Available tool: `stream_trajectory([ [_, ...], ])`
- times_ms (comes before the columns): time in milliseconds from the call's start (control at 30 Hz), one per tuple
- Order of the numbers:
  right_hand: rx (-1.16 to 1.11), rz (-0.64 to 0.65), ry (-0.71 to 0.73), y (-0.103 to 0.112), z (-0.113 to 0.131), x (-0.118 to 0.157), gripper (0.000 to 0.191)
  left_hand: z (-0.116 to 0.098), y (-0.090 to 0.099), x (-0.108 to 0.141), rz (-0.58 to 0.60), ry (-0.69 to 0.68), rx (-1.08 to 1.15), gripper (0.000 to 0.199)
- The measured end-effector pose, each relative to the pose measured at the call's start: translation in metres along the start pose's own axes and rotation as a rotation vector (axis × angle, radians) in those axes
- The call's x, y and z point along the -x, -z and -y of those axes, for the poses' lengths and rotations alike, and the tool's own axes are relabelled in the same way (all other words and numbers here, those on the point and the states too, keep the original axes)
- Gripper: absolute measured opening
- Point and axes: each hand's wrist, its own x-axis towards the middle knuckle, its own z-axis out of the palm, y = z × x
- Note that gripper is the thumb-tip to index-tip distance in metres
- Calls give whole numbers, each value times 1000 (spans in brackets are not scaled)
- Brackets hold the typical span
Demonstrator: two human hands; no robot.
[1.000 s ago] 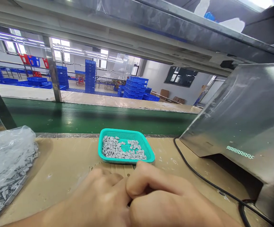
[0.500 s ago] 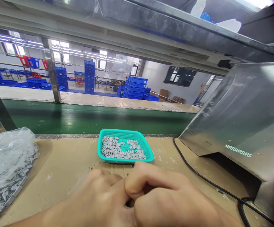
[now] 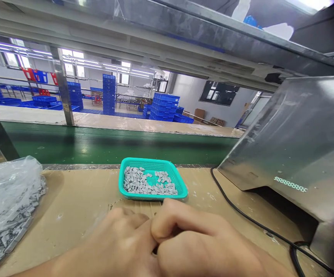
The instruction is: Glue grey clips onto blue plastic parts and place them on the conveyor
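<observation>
My left hand (image 3: 123, 238) and my right hand (image 3: 195, 238) are pressed together low in the middle of the view, in front of the basket. Both have their fingers curled in. Whatever they pinch between them is hidden by the fingers and knuckles. Just beyond stands a turquoise plastic basket (image 3: 182, 186) with perforated sides. Small light grey plastic parts (image 3: 138, 182) lie scattered over its bottom, thickest on the left and along the front. At the far left, a clear plastic bag (image 3: 8, 188) lies over a heap of similar grey pieces (image 3: 14, 227).
Brown cardboard (image 3: 68, 204) covers the worktop. Behind it runs a green conveyor belt (image 3: 106, 144). A metal housing (image 3: 293, 146) stands at right, with a black cable (image 3: 236, 209) along its front. A metal shelf (image 3: 167, 23) hangs overhead. Blue crates (image 3: 163, 107) are stacked in the background.
My hands stay pressed together, with the right one shifted very slightly left. The basket and bag are where they were. A translucent sheet-like shape in the background has gone from view.
</observation>
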Motion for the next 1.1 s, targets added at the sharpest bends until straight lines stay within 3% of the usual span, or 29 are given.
stream_trajectory([
  [233, 55, -13, 10, 0, -2, 1, 13, -1, 8, -4, -72, 74, 67, 42],
  [400, 0, -63, -26, -4, 1, 0, 17, -3, 8, -5, -10, 81, 63, 40],
  [467, 2, -80, -57, -3, 1, 0, 19, -3, 8, -5, -57, 100, 51, 39],
  [633, -50, 1, -15, 0, -2, 0, 16, -2, 5, -3, -26, 58, 70, 38],
  [767, -11, -50, -65, -1, -1, -1, 19, -4, 2, 0, -74, 99, 49, 41],
  [933, -14, -46, -80, -3, 4, 0, 23, -3, 3, -1, -5, 79, 86, 41],
  [1100, 10, -19, -85, -1, -1, 3, 21, 0, 6, -5, -13, 62, 108, 42],
])
